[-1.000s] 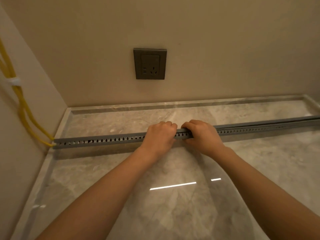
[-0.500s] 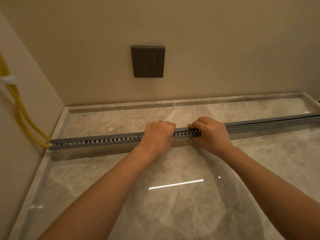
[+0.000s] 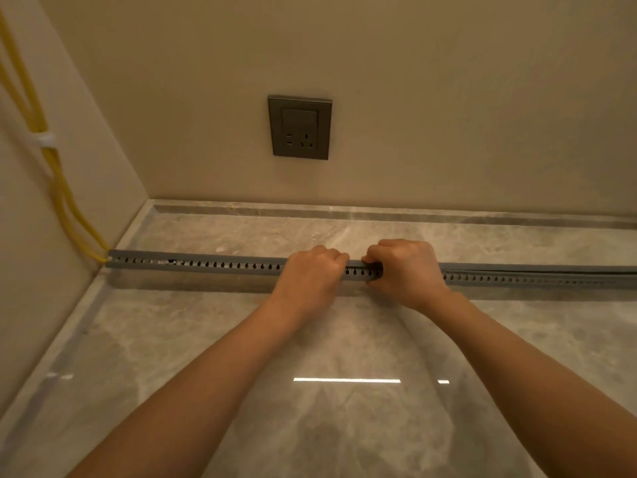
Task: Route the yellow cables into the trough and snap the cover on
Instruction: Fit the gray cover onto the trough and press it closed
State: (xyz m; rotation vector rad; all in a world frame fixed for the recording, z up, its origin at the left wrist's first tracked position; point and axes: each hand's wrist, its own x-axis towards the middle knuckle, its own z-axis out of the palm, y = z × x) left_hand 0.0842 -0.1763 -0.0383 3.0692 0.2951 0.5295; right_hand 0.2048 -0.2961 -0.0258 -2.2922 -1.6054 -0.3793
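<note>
1. The left hand sits knuckles-up on the trough. Its fingers are curled over the top and far edge, a closed grip round the channel rather than a flat palm.
2. The right hand is just beside it, with a short stretch of trough showing between the two. Its fingers curl over the top in the same way, and the thumb presses the near, slotted side, so it pinches the trough from both sides.
3. The trough is grey, with a row of slots along its near wall. It lies on the marble, running from the left wall out past the right edge of view, roughly parallel to the back wall and well apart from it.
4. The cover is a grey strip along the top. Left of the hands it lies flush. Right of them a thin dark gap shows under it (so it looks not fully seated there).
5. The cables run down the left wall, bundled by a white tie, and enter the trough's left end at the corner. Their run inside is hidden.
6. A dark socket sits on the back wall, above the hands.
</note>
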